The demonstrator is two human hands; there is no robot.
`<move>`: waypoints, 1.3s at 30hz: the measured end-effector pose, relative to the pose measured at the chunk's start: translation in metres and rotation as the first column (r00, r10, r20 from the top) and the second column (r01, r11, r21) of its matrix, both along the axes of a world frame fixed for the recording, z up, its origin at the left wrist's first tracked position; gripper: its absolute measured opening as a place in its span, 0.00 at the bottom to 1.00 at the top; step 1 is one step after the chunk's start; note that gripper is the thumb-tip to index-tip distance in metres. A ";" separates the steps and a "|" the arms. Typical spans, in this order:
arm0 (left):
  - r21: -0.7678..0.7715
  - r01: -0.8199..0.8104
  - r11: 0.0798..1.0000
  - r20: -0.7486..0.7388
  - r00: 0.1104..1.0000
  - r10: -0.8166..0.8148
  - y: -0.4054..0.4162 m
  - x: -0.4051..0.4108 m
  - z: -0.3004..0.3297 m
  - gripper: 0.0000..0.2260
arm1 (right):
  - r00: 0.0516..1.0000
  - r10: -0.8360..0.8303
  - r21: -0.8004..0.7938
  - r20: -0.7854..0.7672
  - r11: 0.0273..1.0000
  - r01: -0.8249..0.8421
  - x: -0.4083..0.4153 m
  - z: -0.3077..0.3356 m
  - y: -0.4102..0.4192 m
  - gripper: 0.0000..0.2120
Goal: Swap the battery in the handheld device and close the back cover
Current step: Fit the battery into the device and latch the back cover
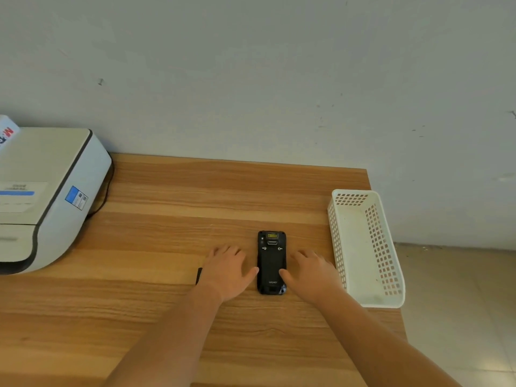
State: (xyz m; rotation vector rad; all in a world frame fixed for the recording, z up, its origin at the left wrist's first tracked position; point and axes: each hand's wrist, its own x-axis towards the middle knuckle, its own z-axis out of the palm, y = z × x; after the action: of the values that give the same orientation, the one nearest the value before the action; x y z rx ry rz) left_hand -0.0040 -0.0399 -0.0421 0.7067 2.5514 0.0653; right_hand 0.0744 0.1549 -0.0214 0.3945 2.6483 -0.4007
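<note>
a black handheld device (271,262) lies flat on the wooden counter (173,208), back side up, its long axis running away from the person. the back cover is on, with two small screws or latches showing near the far end and a small window and a label above them. a faint brand mark is printed near the close end.

the left hand (226,270) rests palm down on the counter just to the left of the device. its fingers are straight and a little spread, and the thumb reaches right so that its tip touches the device's left edge. this grip holds nothing. a small dark thing (198,275) peeks out from under the left edge of that hand; most of it is hidden, so what it is cannot be told.

the right hand (312,273) lies palm down on the other side, fingers straight and relaxed, pointing away from the person. its thumb lies over the right edge of the device near the close end, touching the cover. this grip too is spread and pinches nothing.

a white plastic basket (339,247) with a grid of holes in its walls stands at the right edge of the counter, near the right hand. a white and grey printer (53,191) sits at the far left, with a black cable (104,195) running behind it. a pale wall (251,79) rises behind the counter.
</note>
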 end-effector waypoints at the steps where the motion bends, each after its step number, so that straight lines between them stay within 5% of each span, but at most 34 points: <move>1: 0.008 0.009 1.000 -0.002 1.000 -0.009 0.002 -0.003 0.000 0.26 | 1.000 -0.004 -0.001 -0.003 1.000 0.004 -0.004 -0.002 0.001 0.27; 23: 0.240 0.201 0.950 -0.150 0.974 -0.169 0.035 -0.046 -0.010 0.11 | 0.985 0.059 -0.103 -0.164 0.992 -0.077 -0.050 -0.029 0.015 0.10; 39: 0.094 0.412 0.906 -0.169 0.904 -0.393 0.053 -0.053 -0.015 0.12 | 0.981 0.078 -0.106 -0.176 0.989 -0.098 -0.052 -0.031 0.016 0.11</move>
State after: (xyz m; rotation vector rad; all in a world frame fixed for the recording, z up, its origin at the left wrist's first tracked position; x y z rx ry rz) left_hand -0.0574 0.0130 -0.0576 1.3233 2.4959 0.0387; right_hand 0.0223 0.1708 -0.0528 0.2138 2.7802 -0.5788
